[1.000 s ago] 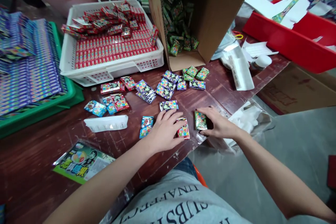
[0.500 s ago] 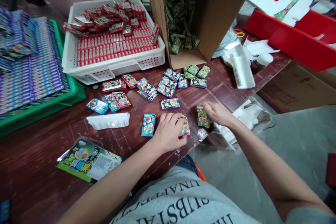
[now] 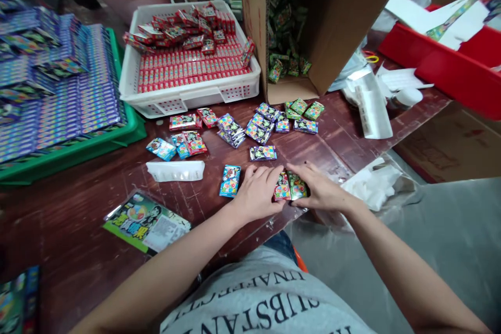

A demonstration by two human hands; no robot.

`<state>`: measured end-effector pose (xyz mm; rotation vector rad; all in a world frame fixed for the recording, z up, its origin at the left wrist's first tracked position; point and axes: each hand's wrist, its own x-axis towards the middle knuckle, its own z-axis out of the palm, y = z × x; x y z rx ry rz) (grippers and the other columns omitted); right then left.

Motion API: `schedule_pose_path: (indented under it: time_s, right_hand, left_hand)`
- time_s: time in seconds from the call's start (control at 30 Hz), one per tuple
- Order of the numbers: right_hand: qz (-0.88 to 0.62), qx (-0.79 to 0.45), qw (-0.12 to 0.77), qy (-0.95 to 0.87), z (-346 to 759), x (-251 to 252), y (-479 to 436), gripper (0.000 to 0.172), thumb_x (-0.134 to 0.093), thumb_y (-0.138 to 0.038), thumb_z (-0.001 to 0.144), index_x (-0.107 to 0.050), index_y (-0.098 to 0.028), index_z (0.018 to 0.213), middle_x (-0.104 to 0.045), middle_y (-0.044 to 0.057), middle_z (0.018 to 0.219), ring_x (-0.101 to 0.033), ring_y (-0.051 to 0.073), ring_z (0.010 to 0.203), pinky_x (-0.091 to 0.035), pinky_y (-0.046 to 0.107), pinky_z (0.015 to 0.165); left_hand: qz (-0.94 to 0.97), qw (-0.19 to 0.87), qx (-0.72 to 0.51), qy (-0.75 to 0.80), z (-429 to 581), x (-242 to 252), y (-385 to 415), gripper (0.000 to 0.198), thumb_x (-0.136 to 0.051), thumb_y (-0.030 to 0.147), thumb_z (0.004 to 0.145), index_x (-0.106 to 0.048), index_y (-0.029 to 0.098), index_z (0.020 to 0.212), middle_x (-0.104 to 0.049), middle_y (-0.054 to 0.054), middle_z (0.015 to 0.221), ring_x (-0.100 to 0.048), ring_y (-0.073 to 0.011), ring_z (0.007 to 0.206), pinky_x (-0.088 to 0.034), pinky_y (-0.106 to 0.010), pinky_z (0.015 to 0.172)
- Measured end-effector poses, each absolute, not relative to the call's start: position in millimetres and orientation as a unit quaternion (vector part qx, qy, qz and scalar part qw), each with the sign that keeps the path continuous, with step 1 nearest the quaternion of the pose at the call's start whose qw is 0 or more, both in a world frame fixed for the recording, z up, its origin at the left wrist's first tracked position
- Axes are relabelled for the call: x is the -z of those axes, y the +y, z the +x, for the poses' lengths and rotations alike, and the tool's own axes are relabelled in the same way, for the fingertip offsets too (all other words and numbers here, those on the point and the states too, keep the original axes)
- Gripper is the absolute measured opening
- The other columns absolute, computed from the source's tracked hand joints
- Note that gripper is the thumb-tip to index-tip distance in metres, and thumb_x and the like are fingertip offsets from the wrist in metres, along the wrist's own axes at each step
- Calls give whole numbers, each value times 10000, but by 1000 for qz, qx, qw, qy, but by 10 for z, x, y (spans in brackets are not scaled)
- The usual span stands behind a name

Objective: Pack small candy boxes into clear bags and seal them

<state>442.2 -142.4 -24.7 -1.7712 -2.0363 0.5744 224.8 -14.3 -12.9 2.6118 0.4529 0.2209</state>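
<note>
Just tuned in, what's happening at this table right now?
A person's left hand rests on a red candy packet and the right hand on a green candy packet, the two packets side by side and touching at the wooden table's near edge. A blue packet lies just left. More packets are scattered behind, before a white basket of red packets and an open cardboard box.

The grey shirt [image 3: 270, 302] shows upside-down print, partly legible: "SUBSTAN" below "UNAFFEC"; packet print is unreadable.
</note>
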Motion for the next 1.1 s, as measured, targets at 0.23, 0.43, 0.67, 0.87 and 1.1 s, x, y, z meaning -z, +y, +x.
schedule_pose_path:
  time_s: [0.23,0.43,0.67,0.87,1.1]
  right_hand:
    - [-595,-149,163,-773,4159,289,-1221,1103,-662,-758,779,-109,-314,1623,-285,107,1657,-252,395,1505,-121,664,1225]
    - [-600,-125,147,-776,3793,395,-1014,758,-548,-687,907,-392,-293,1535,-478,120,1543,-438,387,1386,-254,632,1187]
    - [-591,-137,184,-774,3563,298,-873,1037,-602,-835,756,-263,-316,1587,-282,98,1659,-319,442,1460,-142,671,1210]
    - [-553,-152,176,-800,3352,271,-664,1059,-548,-855,774,-180,-319,1610,-319,102,1642,-321,446,1455,-182,684,1171]
    - [-546,-172,171,-802,3216,316,-624,741,-538,-601,945,-311,-275,1570,-511,117,1512,-492,388,1320,-347,611,1097]
  left_hand:
    - [969,215,-30,117,1554,-235,401,1135,-807,600,710,-184,251,1592,-165,-168,1684,-213,-386,1527,-189,-552,1203]
    - [964,197,50,173,1040,-216,825,1024,-820,503,727,-304,163,1544,-462,-213,1518,-427,-380,1407,-309,-509,1147]
    - [956,191,-12,222,1134,-11,446,784,-778,526,778,-475,214,1431,-594,-132,1300,-503,-350,1252,-339,-523,1080]
    - [956,186,2,228,902,-251,373,1045,-823,635,673,-367,225,1519,-413,-182,1550,-368,-399,1427,-155,-605,1190]
    - [954,144,167,205,-382,-500,518,952,-763,338,722,-304,341,1557,-429,-108,1584,-345,-361,1476,-13,-613,1208]
